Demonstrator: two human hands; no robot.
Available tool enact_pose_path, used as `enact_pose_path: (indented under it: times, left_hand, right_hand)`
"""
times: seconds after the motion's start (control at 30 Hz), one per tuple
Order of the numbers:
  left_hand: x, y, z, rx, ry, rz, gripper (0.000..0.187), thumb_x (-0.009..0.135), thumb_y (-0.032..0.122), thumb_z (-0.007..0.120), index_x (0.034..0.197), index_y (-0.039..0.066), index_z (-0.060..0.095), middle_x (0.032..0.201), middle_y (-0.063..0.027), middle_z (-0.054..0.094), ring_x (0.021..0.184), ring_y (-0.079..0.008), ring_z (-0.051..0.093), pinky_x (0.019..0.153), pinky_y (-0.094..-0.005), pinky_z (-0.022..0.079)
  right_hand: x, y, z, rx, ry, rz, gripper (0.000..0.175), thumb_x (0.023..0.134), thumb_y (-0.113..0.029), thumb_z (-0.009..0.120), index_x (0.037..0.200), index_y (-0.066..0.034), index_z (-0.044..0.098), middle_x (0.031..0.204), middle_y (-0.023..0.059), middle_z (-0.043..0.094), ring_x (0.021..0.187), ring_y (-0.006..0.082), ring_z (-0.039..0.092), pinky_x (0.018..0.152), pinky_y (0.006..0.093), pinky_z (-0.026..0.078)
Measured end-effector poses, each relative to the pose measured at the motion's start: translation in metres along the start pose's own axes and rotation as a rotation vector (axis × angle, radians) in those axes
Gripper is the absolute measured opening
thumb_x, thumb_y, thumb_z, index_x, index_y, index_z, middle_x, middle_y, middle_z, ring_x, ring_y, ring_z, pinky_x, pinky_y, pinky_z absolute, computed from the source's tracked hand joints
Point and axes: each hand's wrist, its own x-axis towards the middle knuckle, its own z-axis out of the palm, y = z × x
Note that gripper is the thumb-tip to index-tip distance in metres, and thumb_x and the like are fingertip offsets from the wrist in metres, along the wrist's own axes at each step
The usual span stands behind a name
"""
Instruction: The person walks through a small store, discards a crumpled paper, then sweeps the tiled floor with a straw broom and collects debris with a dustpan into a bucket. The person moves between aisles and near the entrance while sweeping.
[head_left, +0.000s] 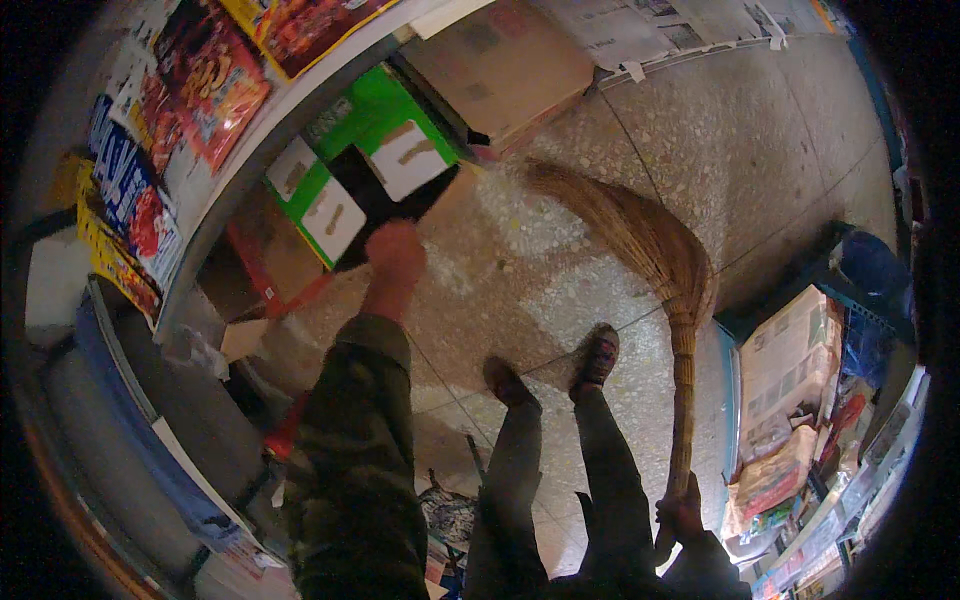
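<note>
My right hand (681, 510) is closed around the handle of a straw broom (679, 360) at the lower right. The broom's bristles curve up and to the left over the speckled terrazzo floor (480, 292). My left arm, in a dark sleeve, reaches forward on the left. My left hand (395, 255) is at the near edge of a green, white and black box (375, 142) on the floor beneath a shelf. The hand is blurred, and its fingers are not clearly seen, so whether it grips the box cannot be told.
A brown cardboard box (502, 67) stands beyond the green one. Packaged goods (210, 90) lie on the shelf at the upper left. At the right is a crate (787, 360) with cardboard and packets. My shoes (600, 356) are at mid-floor, between the shelves.
</note>
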Motion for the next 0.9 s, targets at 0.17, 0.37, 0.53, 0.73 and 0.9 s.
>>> enact_pose_path:
  times: [0.17, 0.37, 0.53, 0.73, 0.9]
  left_hand:
    - [-0.084, 0.040, 0.019, -0.059, 0.094, 0.140, 0.007, 0.069, 0.015, 0.060, 0.070, 0.010, 0.065, 0.077, -0.0085, 0.063, 0.074, -0.0263, 0.063, 0.057, -0.0403, 0.050]
    - [-0.199, 0.087, 0.060, -0.179, -0.034, 0.130, 0.010, 0.072, 0.012, 0.055, 0.075, 0.011, 0.064, 0.072, -0.0083, 0.059, 0.069, -0.0256, 0.062, 0.055, -0.0405, 0.048]
    - [-0.307, 0.117, 0.097, -0.353, -0.061, 0.042, 0.009, 0.073, 0.013, 0.055, 0.076, 0.011, 0.062, 0.071, -0.0084, 0.058, 0.068, -0.0259, 0.061, 0.053, -0.0405, 0.046]
    - [-0.400, 0.155, 0.129, -0.632, -0.032, -0.158, 0.009, 0.072, 0.014, 0.056, 0.079, 0.010, 0.061, 0.072, -0.0091, 0.058, 0.069, -0.0267, 0.060, 0.054, -0.0406, 0.047]
    - [-0.444, 0.178, 0.140, -0.800, 0.038, -0.279, 0.011, 0.072, 0.015, 0.057, 0.081, 0.010, 0.061, 0.073, -0.0097, 0.058, 0.070, -0.0273, 0.060, 0.055, -0.0408, 0.047]
  right_hand:
    - [0.001, -0.015, -0.007, -0.042, -0.091, -0.041, 0.059, 0.074, 0.002, 0.057, 0.121, -0.0151, 0.026, 0.084, 0.0138, 0.051, 0.057, 0.0226, 0.057, 0.047, 0.0365, 0.052]
    - [-0.003, -0.046, -0.024, -0.014, -0.087, -0.006, 0.046, 0.077, -0.001, 0.056, 0.113, -0.0129, 0.030, 0.076, 0.0107, 0.050, 0.056, 0.0225, 0.056, 0.043, 0.0351, 0.050]
    - [-0.025, -0.066, -0.055, -0.203, -0.118, -0.103, 0.040, 0.079, -0.005, 0.054, 0.112, -0.0111, 0.031, 0.070, 0.0095, 0.050, 0.053, 0.0219, 0.054, 0.042, 0.0345, 0.048]
    - [-0.069, -0.082, -0.076, -0.350, -0.152, -0.042, 0.032, 0.081, -0.005, 0.053, 0.108, -0.0063, 0.035, 0.066, 0.0113, 0.051, 0.052, 0.0240, 0.056, 0.044, 0.0356, 0.050]
    - [-0.105, -0.094, -0.042, -0.379, -0.232, 0.064, 0.025, 0.083, -0.012, 0.056, 0.102, -0.0035, 0.042, 0.073, 0.0138, 0.055, 0.056, 0.0248, 0.058, 0.048, 0.0358, 0.051]
